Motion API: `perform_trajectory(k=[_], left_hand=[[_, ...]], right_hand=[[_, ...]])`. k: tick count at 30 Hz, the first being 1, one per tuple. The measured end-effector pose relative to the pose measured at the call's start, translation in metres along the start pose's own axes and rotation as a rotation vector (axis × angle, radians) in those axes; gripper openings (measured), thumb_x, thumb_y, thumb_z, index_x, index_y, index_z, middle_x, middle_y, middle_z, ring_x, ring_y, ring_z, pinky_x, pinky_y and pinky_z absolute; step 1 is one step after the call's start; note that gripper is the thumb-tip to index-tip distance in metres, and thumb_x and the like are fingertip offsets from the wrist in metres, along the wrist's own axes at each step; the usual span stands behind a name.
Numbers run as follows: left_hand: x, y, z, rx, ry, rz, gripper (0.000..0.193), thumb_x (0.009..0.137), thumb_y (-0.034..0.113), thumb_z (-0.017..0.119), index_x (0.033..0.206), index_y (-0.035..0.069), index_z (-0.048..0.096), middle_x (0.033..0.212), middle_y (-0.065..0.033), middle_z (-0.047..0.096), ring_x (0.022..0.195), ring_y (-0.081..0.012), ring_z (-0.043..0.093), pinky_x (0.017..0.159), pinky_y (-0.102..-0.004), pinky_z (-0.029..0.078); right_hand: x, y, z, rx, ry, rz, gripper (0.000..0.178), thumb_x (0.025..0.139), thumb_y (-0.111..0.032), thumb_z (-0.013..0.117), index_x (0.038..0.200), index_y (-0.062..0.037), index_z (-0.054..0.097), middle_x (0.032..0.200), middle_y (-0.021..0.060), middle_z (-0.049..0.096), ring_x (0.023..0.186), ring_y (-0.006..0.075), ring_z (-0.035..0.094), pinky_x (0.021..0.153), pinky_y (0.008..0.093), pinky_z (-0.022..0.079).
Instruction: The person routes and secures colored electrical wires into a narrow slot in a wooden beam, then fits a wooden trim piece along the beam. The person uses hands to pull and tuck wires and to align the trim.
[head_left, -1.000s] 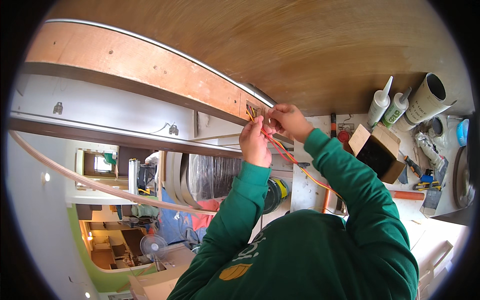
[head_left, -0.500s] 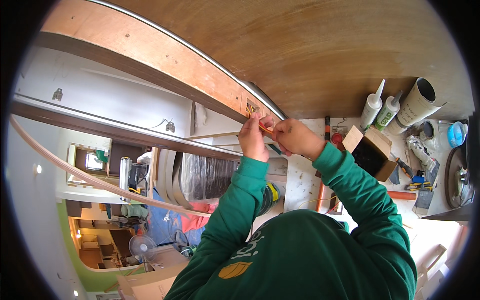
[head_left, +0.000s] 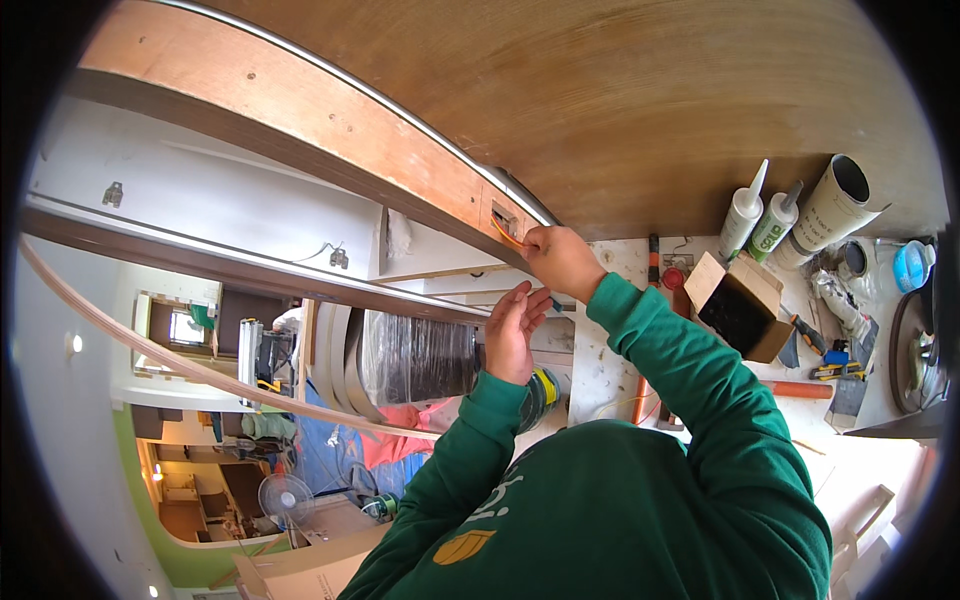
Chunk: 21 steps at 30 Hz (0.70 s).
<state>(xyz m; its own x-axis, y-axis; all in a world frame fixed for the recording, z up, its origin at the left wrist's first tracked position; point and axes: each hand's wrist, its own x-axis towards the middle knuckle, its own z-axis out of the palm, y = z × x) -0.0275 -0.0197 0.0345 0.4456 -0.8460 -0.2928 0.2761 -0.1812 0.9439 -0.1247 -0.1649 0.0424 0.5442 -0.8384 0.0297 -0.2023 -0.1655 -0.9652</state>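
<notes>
"Where's the thin orange-yellow wire?"

"It emerges from the rectangular cutout in the long, reddish-brown wooden beam and runs to the right hand, whose fingers are pinched on it."

"And the left hand?"

"Lower in view, apart from the wire, its fingers released, loosely spread and slightly curled."

"What's off to the right?"

"A brown cardboard box with its flaps up, on the white, speckled table, near two white, nozzle-tipped cartridges."
</notes>
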Motion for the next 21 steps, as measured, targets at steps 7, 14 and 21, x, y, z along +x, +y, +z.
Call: perform_trajectory(k=[7,14,21], left_hand=[[0.007,-0.004,0.003,0.021,-0.024,0.03,0.04,0.106,0.027,0.055,0.137,0.002,0.056,0.12,-0.0122,0.071,0.112,-0.0231,0.067,0.095,-0.0365,0.048],[0.013,-0.003,0.013,0.011,-0.005,0.069,0.041,0.106,0.026,0.056,0.139,0.0,0.054,0.122,-0.0131,0.07,0.111,-0.0222,0.066,0.096,-0.0371,0.049],[0.008,-0.013,0.004,0.053,-0.101,-0.032,0.044,0.107,0.034,0.057,0.138,0.003,0.058,0.123,-0.0111,0.072,0.11,-0.0175,0.068,0.094,-0.0309,0.049]], right_hand=[[0.004,-0.003,0.002,0.097,-0.042,0.087,0.021,0.091,-0.018,0.064,0.099,-0.0026,0.075,0.094,0.0231,0.073,0.088,0.0418,0.071,0.08,0.0467,0.056],[0.025,-0.012,0.014,0.117,0.01,0.187,0.021,0.09,-0.019,0.065,0.098,-0.0026,0.076,0.093,0.0247,0.073,0.089,0.0422,0.072,0.081,0.0478,0.056],[0.052,-0.004,0.008,0.163,-0.116,0.118,0.023,0.094,-0.023,0.064,0.096,-0.0021,0.073,0.08,0.019,0.072,0.071,0.0321,0.071,0.069,0.0445,0.056]])
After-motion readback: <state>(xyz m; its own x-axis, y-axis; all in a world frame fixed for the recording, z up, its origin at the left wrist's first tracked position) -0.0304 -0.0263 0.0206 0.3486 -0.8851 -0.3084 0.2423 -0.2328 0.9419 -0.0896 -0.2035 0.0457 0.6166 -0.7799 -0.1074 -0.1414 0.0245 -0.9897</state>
